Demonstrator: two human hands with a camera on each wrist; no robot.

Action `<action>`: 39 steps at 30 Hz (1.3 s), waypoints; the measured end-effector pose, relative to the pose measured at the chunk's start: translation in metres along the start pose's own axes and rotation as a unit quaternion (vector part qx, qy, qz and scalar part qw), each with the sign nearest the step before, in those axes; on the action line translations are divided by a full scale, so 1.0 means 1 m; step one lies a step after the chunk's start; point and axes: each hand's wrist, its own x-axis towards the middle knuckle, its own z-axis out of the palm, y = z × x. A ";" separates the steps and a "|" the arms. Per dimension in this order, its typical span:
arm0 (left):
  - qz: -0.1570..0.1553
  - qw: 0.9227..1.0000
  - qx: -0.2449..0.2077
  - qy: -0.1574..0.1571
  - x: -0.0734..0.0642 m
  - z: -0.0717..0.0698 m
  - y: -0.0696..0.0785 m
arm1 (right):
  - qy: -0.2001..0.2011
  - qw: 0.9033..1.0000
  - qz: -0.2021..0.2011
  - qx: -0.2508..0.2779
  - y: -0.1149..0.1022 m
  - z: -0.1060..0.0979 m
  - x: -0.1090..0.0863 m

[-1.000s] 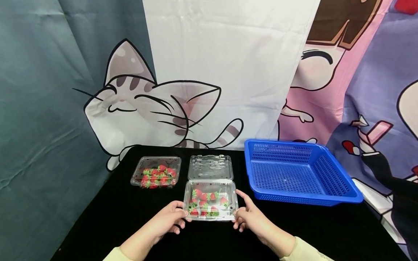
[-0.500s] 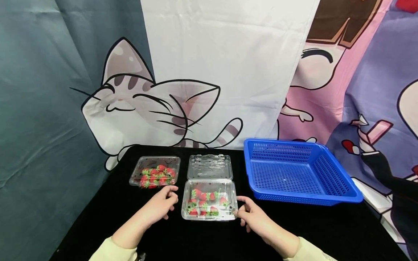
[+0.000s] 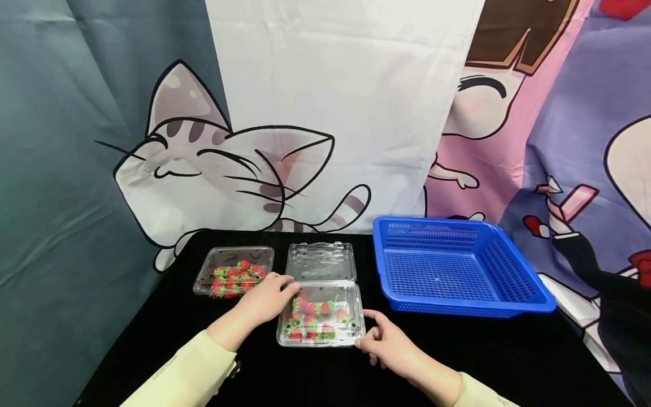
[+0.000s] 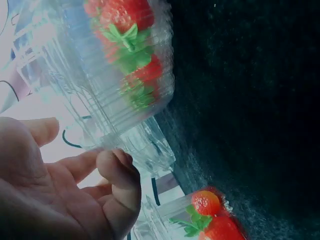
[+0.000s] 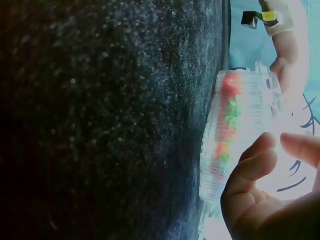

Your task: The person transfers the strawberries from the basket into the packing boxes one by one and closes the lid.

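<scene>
A clear plastic clamshell box (image 3: 333, 310) with strawberries (image 3: 310, 320) in it lies on the black cloth, its lid (image 3: 321, 263) folded back. My left hand (image 3: 268, 297) is at the box's far left corner, near the hinge; in the left wrist view its fingers (image 4: 120, 187) bend loosely beside the clear wall. At the near right corner is my right hand (image 3: 389, 345), thumb tip at the rim and index finger along the side. The right wrist view shows a gap between its thumb and fingers. Another clear box (image 3: 205, 271) of strawberries is at the left, partly behind my left hand.
A blue perforated basket (image 3: 437, 302) stands at the right back of the black-covered table (image 3: 325, 379). Behind the table hangs a printed cloth (image 3: 351, 102) with a cartoon cat and other figures.
My left hand let go of the box's near left corner, drew off to the left, then moved forward to its far left corner. My right hand stays at the near right corner, its hold loosened.
</scene>
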 end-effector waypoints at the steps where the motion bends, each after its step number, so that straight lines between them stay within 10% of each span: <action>1: 0.001 1.000 0.007 -0.003 0.001 0.000 0.001 | -0.001 1.000 0.002 0.001 0.000 0.000 0.000; 32: -0.032 0.998 0.053 -0.018 0.008 0.000 0.017 | -0.015 0.998 0.000 0.057 -0.001 0.004 -0.002; 39: -0.049 0.999 -0.002 -0.014 0.013 0.005 0.005 | -0.012 0.996 0.015 0.083 -0.002 0.003 -0.004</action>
